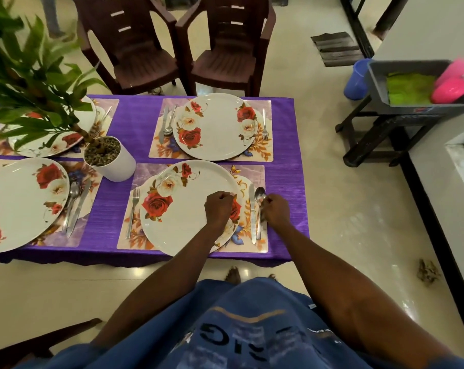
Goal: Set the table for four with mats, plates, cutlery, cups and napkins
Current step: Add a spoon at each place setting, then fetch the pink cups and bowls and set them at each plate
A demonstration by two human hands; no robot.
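On the purple tablecloth (135,121), the near right mat (252,173) holds a rose-patterned plate (183,211), with a fork (133,209) to its left and a knife (252,211) and spoon (260,195) to its right. My left hand (219,209) lies over the plate's right side, fingers curled at the rim. My right hand (276,209) pinches the spoon's handle. Three more mats carry plates and cutlery: far right (215,126), near left (20,203) and far left (74,131), the last partly hidden by leaves.
A potted plant in a white pot (111,158) stands mid-table. At the right a grey tub (411,67) on a dark stand holds green napkins (409,87) and pink cups (451,86); a blue cup (356,78) stands beside it. Two brown chairs (137,49) stand beyond the table.
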